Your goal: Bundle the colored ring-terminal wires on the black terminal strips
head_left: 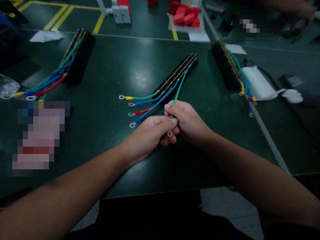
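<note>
A black terminal strip (176, 74) with brass-coloured bars lies slantwise on the table before me. From it runs a green-yellow wire (183, 80) towards me, and both hands pinch it near its end. My left hand (160, 130) closes thumb and fingers on the wire just above its ring terminal (170, 133). Touching it, my right hand (185, 116) grips the same wire slightly higher up. Left of my hands, several more wires fan out from the strip, among them a blue wire (150, 101) and a red wire (143, 110), each ending in a ring lug.
Similar wired strips lie at left (81, 60) and right (228, 66). Red blocks (186, 16) and grey-white parts (121, 14) sit at the back. A white adapter (260, 83) with cable is at right. Another person's hand (300, 13) shows at top right.
</note>
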`<action>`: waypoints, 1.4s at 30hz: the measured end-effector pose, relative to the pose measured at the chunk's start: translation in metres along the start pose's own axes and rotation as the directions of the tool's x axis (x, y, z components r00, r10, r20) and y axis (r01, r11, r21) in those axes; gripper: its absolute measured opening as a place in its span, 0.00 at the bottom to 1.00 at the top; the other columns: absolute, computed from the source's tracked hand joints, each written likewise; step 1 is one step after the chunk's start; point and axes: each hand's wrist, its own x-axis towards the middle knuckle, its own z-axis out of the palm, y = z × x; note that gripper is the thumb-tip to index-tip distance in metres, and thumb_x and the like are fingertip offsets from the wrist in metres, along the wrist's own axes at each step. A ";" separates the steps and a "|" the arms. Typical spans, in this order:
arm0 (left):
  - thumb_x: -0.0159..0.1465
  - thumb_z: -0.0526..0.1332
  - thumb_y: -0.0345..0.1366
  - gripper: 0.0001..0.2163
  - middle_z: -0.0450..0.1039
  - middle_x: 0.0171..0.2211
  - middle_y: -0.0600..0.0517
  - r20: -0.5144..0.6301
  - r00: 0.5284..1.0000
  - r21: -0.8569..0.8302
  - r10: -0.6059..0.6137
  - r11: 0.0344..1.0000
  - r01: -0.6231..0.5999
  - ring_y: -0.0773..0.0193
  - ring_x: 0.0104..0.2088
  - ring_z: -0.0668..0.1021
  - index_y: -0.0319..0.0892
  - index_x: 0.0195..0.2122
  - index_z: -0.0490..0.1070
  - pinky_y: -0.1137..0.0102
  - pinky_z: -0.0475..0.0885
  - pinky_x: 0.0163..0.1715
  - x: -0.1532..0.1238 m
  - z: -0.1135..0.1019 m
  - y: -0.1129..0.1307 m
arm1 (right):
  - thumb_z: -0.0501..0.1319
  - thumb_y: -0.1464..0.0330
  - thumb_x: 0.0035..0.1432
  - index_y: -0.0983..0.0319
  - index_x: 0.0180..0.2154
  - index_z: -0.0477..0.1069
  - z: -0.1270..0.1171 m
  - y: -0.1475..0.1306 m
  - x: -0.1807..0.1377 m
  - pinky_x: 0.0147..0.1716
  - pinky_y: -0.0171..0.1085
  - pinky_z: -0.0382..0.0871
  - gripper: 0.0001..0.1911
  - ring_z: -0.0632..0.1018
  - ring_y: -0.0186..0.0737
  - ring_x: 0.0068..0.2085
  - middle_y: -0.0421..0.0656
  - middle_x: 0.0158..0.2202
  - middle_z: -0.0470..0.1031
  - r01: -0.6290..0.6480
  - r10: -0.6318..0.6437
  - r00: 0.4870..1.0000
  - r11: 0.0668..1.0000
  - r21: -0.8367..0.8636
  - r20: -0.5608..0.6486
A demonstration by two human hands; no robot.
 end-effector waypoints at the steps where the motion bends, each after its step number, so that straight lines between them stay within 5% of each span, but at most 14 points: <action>1: 0.66 0.65 0.40 0.12 0.72 0.24 0.54 -0.002 1.000 0.001 0.000 1.000 0.000 0.74 0.22 0.71 0.38 0.29 0.75 0.79 0.62 0.22 0.000 0.000 0.000 | 0.63 0.66 0.62 0.60 0.27 0.67 0.000 0.000 0.000 0.15 0.28 0.57 0.11 0.65 0.28 0.15 0.33 0.15 0.63 -0.002 0.002 1.000 1.000 -0.002 0.001; 42: 0.69 0.60 0.39 0.13 0.71 0.22 0.55 0.006 1.000 0.064 0.021 0.998 -0.021 0.74 0.21 0.69 0.38 0.29 0.72 0.79 0.63 0.22 0.000 0.001 0.000 | 0.58 0.68 0.67 0.60 0.28 0.66 0.000 0.000 0.001 0.14 0.27 0.56 0.13 0.66 0.28 0.14 0.33 0.13 0.63 0.012 -0.011 1.000 0.999 -0.046 0.016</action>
